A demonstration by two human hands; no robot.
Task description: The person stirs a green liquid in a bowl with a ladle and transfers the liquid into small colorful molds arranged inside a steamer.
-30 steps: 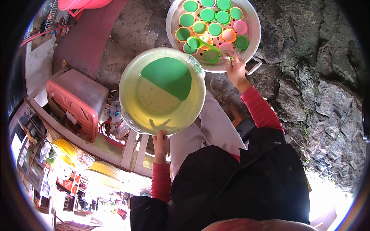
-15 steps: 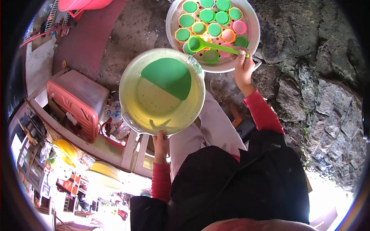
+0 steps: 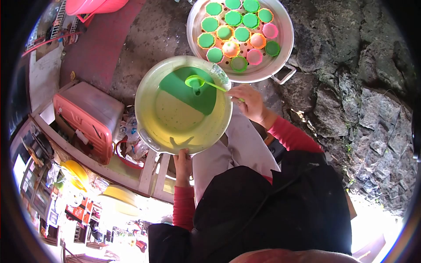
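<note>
My left hand [image 3: 182, 163] grips the near rim of a large, pale yellowish basin [image 3: 163, 125], which is tilted so that green batter [image 3: 177, 85] pools at its far side. In my right hand [image 3: 247, 101] is the handle of a bright green ladle [image 3: 206, 83]; its bowl is over the pool, at or just above the batter's surface. Beyond the basin is a round metal steamer tray [image 3: 287, 41] with a perforated base. Several small fluted cups stand in it, many filled with green, such as this green-filled cup [image 3: 233, 18]. A pink cup [image 3: 254, 56] and an orange cup [image 3: 230, 48] look unfilled.
A metal side handle [image 3: 285, 74] sticks out from the tray near my right arm. Rough rock [image 3: 337, 105] rises on the right. To the left are a pink plastic box [image 3: 87, 114] and a wooden ledge [image 3: 144, 175]. A pink tub [image 3: 94, 6] is at the top left.
My right hand has brought the ladle from above the tray's cups back toward me and left, over the batter in the basin. My left hand and the basin stay almost where they were.
</note>
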